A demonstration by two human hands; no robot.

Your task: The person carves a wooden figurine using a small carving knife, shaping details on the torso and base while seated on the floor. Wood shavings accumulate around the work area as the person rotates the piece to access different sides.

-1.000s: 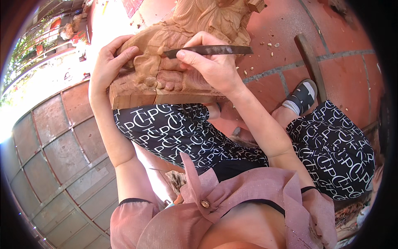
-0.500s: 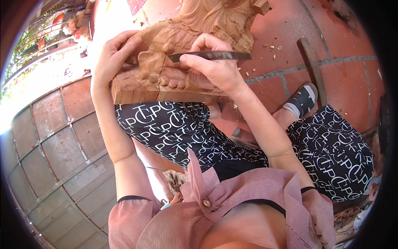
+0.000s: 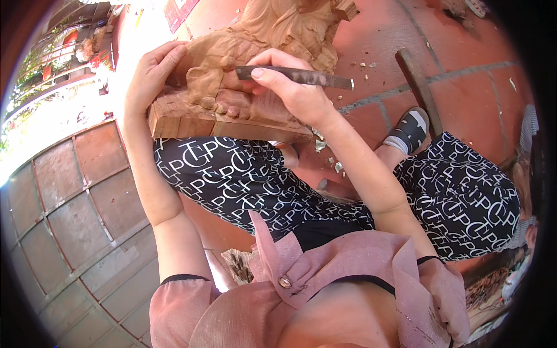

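A brown wood carving (image 3: 232, 75) with draped folds and rounded, toe-like shapes rests at a slant over my left thigh. My left hand (image 3: 152, 75) holds its left edge, thumb on top and the other fingers partly hidden behind it. My right hand (image 3: 299, 87) is closed around a dark, flat, strip-shaped tool (image 3: 310, 77), thumb along its side. The tool lies across the carving's front, its left end close to or against the wood; I cannot tell whether it touches.
Red floor tiles (image 3: 371, 46) carry scattered pale chips (image 3: 338, 166). A dark curved bar (image 3: 418, 87) lies beyond my sandalled foot (image 3: 413, 130). Metal-framed panels (image 3: 75, 214) stand at the left. Patterned trousers (image 3: 232, 174) cover my legs.
The whole view has shifted slightly, moving the carving left and up. The tool has tipped, its right end now lower. More pale chips show below the carving's right corner.
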